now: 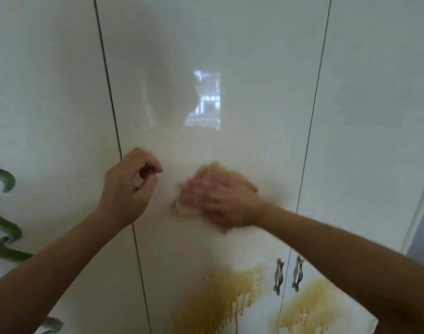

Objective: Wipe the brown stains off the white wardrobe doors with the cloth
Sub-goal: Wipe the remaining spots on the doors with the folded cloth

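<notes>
Hands: R hand (222, 201) flat on tan cloth (215, 169), fingers spread, pressing it vs. middle wardrobe door (230, 56); motion-blurred. L hand (127, 189) raised by door seam, fingers curled, holding nothing. We note brown stains (218, 300) lower down, beside two handles (278, 276).

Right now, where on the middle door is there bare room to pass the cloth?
Free: the middle door above the left hand and right hand, and the band between the cloth and the stains. Crowded: low down, where stains and two handles flank the right seam.
</notes>
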